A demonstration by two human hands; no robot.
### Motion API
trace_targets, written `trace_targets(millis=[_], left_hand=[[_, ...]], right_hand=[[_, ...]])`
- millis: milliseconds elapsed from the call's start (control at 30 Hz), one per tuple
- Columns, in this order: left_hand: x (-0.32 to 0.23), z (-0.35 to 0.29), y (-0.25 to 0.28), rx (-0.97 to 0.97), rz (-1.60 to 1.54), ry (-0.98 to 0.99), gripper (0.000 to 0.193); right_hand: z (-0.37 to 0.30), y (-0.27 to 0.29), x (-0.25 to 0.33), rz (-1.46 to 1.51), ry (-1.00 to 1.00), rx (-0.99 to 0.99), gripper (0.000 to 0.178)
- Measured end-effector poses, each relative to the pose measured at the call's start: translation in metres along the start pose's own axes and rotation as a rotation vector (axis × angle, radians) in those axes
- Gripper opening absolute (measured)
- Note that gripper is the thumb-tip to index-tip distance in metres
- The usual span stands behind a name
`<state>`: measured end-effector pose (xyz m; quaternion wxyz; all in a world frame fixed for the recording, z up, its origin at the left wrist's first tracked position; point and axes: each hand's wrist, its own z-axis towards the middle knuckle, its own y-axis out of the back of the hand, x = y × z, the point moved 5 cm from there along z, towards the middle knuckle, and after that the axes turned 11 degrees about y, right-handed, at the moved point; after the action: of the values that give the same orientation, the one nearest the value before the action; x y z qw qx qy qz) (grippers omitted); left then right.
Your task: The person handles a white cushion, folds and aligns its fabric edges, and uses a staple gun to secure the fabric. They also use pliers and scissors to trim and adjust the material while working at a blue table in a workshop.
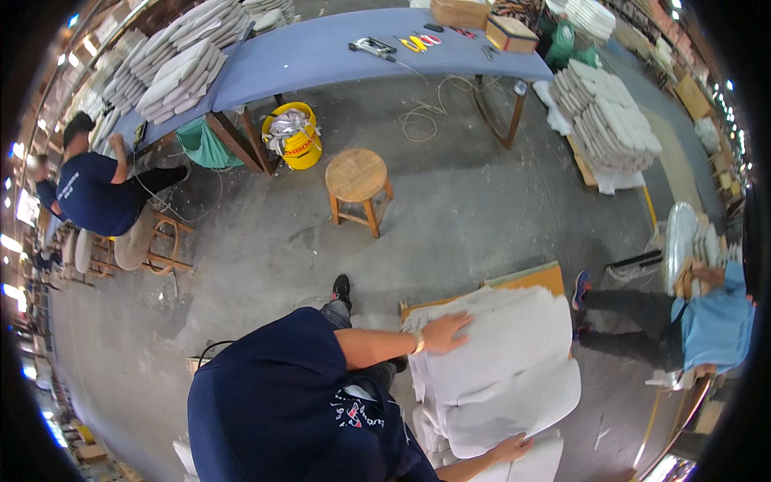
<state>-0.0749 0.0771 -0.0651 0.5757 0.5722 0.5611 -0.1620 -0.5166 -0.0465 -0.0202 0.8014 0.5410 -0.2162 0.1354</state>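
A stack of light grey padded fabric pieces (502, 345), like seat cushions or covers, lies in front of me at the lower right. On its top piece my left hand (446, 332) rests flat, fingers spread, holding nothing. My right hand (511, 447) touches the stack's near edge, fingers stretched along the fabric. Below that hand another grey padded piece (540, 462) shows. The top pieces look soft, with rounded edges and a fold line across the middle. Their undersides are hidden.
A brown board (530, 279) lies under the stack. Ahead stand a wooden stool (356, 177), a yellow bucket (293, 145) of scraps and a blue-topped table (313, 56) with tools. Co-workers are at left and at right (715, 317). More padded stacks (602, 112) stand at far right.
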Motion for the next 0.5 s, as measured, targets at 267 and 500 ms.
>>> trace_targets(millis=[267, 500], left_hand=[[0.047, 0.003, 0.235, 0.185, 0.016, -0.158, 0.057], [-0.120, -0.238, 0.599, -0.750, 0.258, -0.786, 0.044]], right_hand=[[-0.166, -0.129, 0.318, 0.905, 0.018, 0.479, 0.030], [-0.372, -0.167, 0.661, 0.573, 1.463, 1.307, 0.032]])
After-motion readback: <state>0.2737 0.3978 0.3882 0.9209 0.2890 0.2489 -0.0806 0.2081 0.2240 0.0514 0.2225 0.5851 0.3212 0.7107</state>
